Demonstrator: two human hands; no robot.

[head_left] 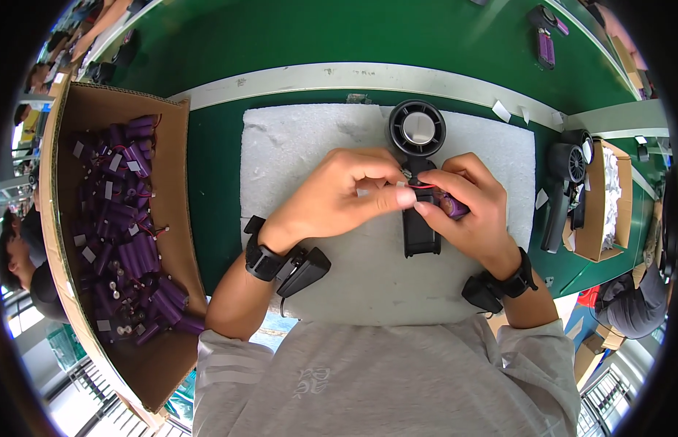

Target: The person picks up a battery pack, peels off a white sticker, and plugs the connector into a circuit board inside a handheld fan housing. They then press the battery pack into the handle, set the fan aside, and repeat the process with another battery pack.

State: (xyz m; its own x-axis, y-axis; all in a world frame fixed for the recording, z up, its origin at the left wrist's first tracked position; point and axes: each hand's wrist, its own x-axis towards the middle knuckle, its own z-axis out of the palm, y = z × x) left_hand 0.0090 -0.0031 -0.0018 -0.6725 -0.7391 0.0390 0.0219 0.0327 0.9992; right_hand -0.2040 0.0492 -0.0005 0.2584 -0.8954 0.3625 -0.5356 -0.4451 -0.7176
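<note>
A black handheld fan (420,234) lies on a white foam sheet (295,138), its round head with a silver centre pointing away from me and its handle toward me. Over the middle of the fan, my left hand (353,193) is closed, thumb and forefinger pinching at the thin red wires (425,186). My right hand (466,207) curls round a purple battery pack (452,207), its thumb and forefinger also close to the wires. Fingers partly cover the wire ends and the upper handle, so how the wires are joined is hidden.
On my left stands a deep cardboard box (175,218) of purple battery packs. Several black fan parts (561,189) lie at the right beside a smaller box (623,211) of white pieces. A white rail (295,79) crosses behind the foam; another fan (545,40) lies beyond it.
</note>
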